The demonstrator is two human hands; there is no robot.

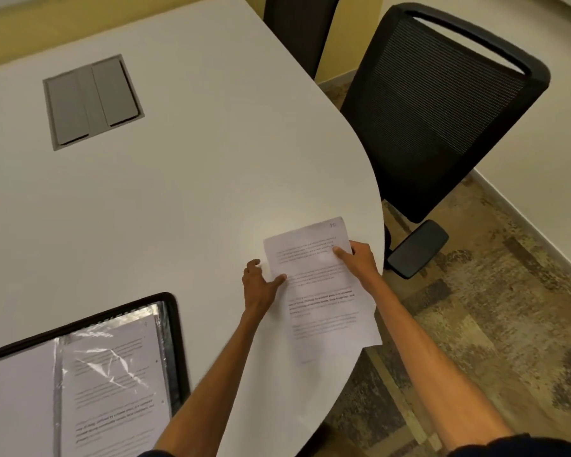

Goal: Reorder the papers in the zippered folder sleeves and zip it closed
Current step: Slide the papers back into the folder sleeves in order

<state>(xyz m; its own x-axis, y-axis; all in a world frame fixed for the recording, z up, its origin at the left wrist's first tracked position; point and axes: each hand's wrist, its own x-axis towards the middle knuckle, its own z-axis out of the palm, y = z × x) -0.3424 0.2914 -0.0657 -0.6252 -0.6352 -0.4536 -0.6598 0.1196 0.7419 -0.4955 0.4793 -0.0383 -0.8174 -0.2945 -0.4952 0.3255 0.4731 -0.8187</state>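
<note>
Work surface: a smooth, matt white counter (185, 192) with a rounded edge on the right. A grey rectangular hatch (93, 101) with two flat flaps is set flush into the counter, far left.

Sheet (320, 291): one thin white rectangle of paper, printed in grey and bold black lines, marked "10" at its far right corner. It lies at the counter's right edge, turned slightly anticlockwise, and its near corner overhangs the rim.

Left hand (261, 285): grasps the sheet at its left edge, thumb flat on the printed face, fingers curled at the edge.

Right hand (360, 258): grasps the sheet at its right edge, thumb on top. The fingers are hidden behind the edge.

Folder (175, 341): lies open at the near left corner of the counter, well apart from the sheet. It has a black border with rounded corners. Its glossy, creased clear sleeve (112, 367) holds a printed page.

Surroundings: a black chair (442, 103) with a ribbed mesh back and a padded armrest (417, 249) stands beside the counter on mottled carpet (491, 324).
</note>
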